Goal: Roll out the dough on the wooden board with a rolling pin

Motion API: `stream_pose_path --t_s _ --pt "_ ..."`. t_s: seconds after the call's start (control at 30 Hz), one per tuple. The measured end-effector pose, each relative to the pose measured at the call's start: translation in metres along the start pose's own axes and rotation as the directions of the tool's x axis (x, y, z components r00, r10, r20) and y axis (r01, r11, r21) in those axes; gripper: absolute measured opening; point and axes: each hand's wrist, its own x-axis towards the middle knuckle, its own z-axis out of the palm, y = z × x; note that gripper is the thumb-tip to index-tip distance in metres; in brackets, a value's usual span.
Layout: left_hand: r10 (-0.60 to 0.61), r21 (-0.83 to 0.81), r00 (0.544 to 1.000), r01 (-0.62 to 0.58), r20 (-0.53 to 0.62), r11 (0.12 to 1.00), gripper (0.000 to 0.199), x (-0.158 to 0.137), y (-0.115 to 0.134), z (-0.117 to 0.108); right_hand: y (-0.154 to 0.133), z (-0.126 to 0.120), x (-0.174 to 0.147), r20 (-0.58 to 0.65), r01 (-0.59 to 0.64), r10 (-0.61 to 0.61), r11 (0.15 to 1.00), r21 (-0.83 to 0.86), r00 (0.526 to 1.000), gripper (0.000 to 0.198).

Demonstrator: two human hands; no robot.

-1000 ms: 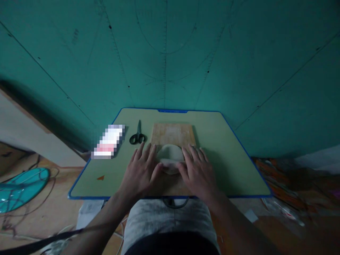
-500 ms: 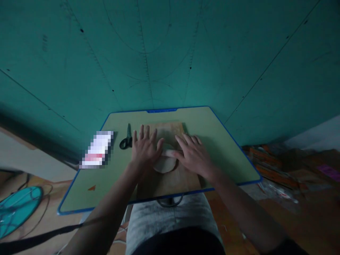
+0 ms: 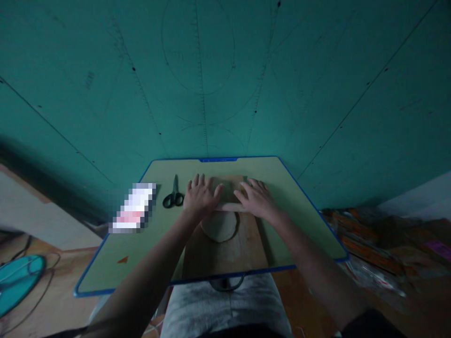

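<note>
Beneath both palms lies a pale rolling pin (image 3: 230, 207), its middle showing between the hands. It sits across the far edge of a round, flat sheet of dough (image 3: 220, 229) on a wooden cutting board (image 3: 229, 260). My left hand (image 3: 201, 197) rests on the pin's left end, fingers stretched forward and not wrapped round it. On the right end lies my right hand (image 3: 256, 197), its fingers also extended and slightly spread. The pin's ends are hidden under the hands.
Black-handled scissors (image 3: 174, 197) lie left of the board on a small blue-edged table (image 3: 292, 211). Further left is a blurred-out phone-like object (image 3: 134, 209). A small orange triangle (image 3: 122, 259) marks the near-left tabletop. A green wall (image 3: 225, 117) stands behind.
Both hands and the rolling pin have moved forward, from the middle of the dough to its far edge. More of the dough's near part shows. The camera view has shifted slightly.
</note>
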Motion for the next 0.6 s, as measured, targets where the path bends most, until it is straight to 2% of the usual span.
stream_pose_path --t_s 0.17,0.33,0.5,0.6 --pt "0.036 0.015 0.998 -0.035 -0.058 0.999 0.057 -0.041 0.001 -0.006 -0.012 0.002 -0.042 -0.079 0.083 -0.086 0.996 -0.042 0.993 0.055" --pt "0.080 0.051 0.991 -0.075 -0.106 0.996 0.050 -0.088 0.006 -0.018 -0.020 0.004 -0.080 -0.131 0.131 -0.137 0.990 -0.049 0.982 0.046" --pt "0.159 0.055 0.967 -0.151 -0.199 0.987 0.049 -0.146 0.009 -0.019 -0.015 0.015 -0.114 -0.184 0.245 -0.244 0.969 -0.019 0.952 0.052" --pt "0.140 0.063 0.964 -0.129 -0.228 0.990 0.054 -0.161 0.012 -0.016 -0.010 0.018 -0.120 -0.182 0.294 -0.290 0.956 -0.002 0.940 0.057"
